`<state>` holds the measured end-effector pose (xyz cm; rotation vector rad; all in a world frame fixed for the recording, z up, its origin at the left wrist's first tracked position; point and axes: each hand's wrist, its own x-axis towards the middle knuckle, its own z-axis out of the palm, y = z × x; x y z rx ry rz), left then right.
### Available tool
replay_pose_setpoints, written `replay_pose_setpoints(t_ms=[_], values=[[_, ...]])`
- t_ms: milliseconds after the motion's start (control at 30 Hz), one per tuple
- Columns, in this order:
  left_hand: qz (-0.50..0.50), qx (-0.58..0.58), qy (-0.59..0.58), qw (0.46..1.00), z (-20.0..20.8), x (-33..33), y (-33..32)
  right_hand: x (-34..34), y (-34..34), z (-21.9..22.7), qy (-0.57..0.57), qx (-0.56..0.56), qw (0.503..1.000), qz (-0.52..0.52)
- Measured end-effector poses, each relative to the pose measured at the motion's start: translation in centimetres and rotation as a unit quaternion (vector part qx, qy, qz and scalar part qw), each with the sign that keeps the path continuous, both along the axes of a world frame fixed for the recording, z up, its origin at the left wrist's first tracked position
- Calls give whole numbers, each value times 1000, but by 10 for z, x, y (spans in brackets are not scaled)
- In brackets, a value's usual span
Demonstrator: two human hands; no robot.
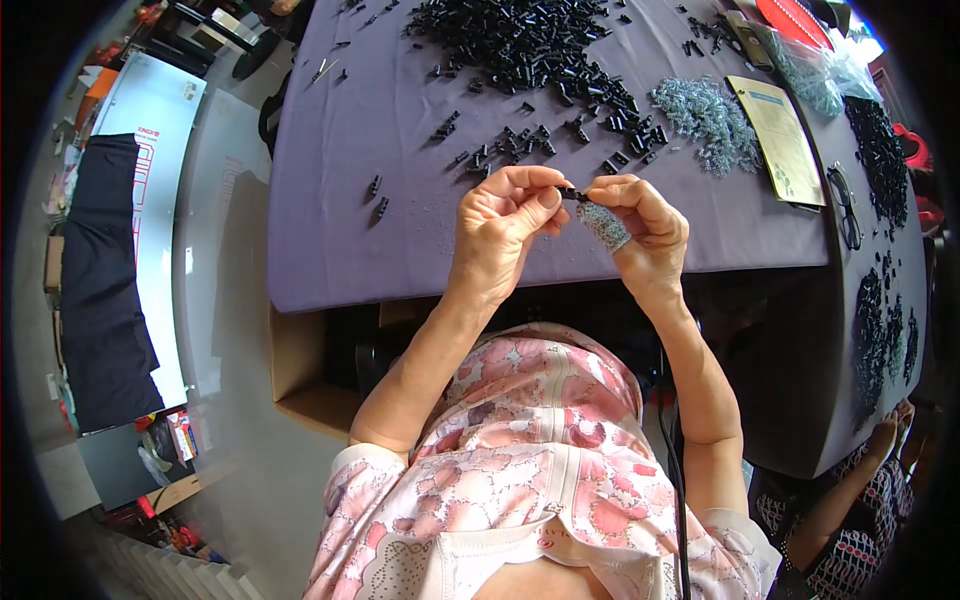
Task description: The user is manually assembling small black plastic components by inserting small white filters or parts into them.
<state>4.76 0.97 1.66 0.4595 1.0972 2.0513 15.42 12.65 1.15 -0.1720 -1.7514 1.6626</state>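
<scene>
My left hand [508,225] pinches a small black plastic piece [570,193] between thumb and forefinger, just above the table's near edge. From the other side, my right hand [652,228] meets it with closed fingertips at the same piece. A grey speckled cover [604,227] seems to wrap a digit of my right hand. The exact kind of the black piece is too small to make out. Beyond my hands, several loose black pieces [525,143] lie scattered in front of a big heap of black plastic pieces [510,40].
Right of the heap sit a pile of small clear-grey pieces [708,125] and a yellowish packet [775,140]. Eyeglasses [845,205] rest on the side table with more black pieces [880,160]. Another person's arm [845,490] shows at lower right. An open cardboard box [305,380] stands below the table.
</scene>
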Motion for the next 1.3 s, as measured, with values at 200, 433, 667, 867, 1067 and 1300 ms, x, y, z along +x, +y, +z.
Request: replay_pose_setpoints(t_ms=[200, 433, 667, 867, 1067, 1300], values=[[57, -81, 229, 968, 10, 4, 3, 2, 2, -1, -32, 36, 999, -12], [28, 3, 11, 1000, 3, 9, 7, 1, -2, 3, -23, 32, 998, -46], [48, 19, -75, 996, 4, 16, 9, 0, -2, 3, -24, 81, 995, -58], [5, 68, -123, 990, -9, 13, 6, 1, -3, 5, -23, 88, 994, -58], [-8, 78, -147, 986, -8, 15, 9, 1, -3, 9, -26, 125, 989, -75], [48, 63, -75, 994, -3, 20, 12, 1, -2, 12, -31, 194, 976, -89]])
